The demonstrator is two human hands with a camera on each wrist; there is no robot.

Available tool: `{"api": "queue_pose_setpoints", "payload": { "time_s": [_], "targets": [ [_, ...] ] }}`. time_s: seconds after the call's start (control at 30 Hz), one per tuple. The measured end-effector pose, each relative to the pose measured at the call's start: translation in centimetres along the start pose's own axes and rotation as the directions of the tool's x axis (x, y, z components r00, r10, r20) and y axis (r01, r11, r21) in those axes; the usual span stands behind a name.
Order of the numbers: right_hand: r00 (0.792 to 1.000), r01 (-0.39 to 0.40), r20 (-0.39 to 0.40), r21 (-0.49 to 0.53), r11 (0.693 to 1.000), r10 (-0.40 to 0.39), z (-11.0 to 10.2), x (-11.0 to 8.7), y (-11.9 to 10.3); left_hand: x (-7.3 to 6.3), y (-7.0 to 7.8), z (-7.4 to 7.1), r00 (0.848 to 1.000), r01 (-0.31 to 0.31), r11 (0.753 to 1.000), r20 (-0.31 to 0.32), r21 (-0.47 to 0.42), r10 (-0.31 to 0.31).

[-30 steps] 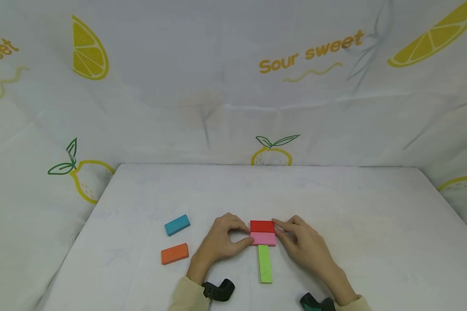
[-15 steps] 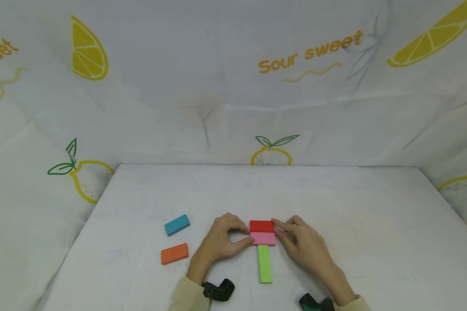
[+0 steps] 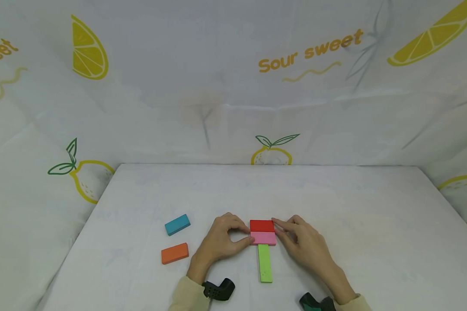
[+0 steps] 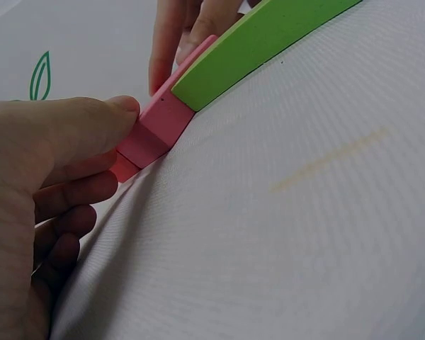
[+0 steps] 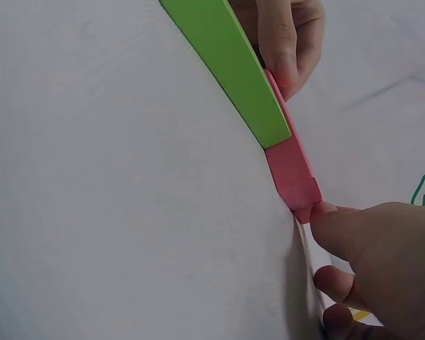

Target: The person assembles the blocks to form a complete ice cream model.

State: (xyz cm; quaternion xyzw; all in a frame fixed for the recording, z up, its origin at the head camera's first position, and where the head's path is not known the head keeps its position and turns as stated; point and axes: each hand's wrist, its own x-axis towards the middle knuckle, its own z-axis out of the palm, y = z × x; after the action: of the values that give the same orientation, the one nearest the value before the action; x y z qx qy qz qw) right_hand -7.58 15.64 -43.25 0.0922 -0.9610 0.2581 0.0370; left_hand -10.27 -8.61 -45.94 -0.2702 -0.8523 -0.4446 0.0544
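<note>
A red block (image 3: 262,226) lies flush behind a pink block (image 3: 263,238), both flat on the white table. A long green block (image 3: 264,263) extends toward the person from the pink one's front side, like a stem. At their left ends, my left hand (image 3: 222,237) touches the pair with thumb and index finger; the left wrist view shows the thumb (image 4: 124,110) against the pink block. On the opposite side, my right hand (image 3: 305,246) rests its index fingertip at the red block's far corner, with the thumb near the right ends. Neither hand's fingers wrap around a block.
Left of the left hand lie a blue block (image 3: 177,225) and an orange block (image 3: 174,253), apart from each other. A white cloth printed with lemons (image 3: 271,155) hangs behind the table (image 3: 334,190). Black straps with devices (image 3: 219,289) sit on both wrists.
</note>
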Motion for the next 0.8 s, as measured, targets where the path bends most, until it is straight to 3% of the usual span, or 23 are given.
{"api": "queue_pose_setpoints", "payload": {
  "time_s": [0.53,0.8],
  "targets": [
    [0.999,0.041,-0.014,0.024,0.999,-0.041,0.1,0.2,0.6,-0.4,0.0,0.1,0.999,-0.003,1.000,-0.037,0.002,0.003],
    [0.998,0.051,-0.036,0.030,0.998,-0.050,0.1,0.2,0.7,-1.1,0.2,0.3,0.990,-0.013,1.000,-0.143,0.010,0.014]
  ]
}}
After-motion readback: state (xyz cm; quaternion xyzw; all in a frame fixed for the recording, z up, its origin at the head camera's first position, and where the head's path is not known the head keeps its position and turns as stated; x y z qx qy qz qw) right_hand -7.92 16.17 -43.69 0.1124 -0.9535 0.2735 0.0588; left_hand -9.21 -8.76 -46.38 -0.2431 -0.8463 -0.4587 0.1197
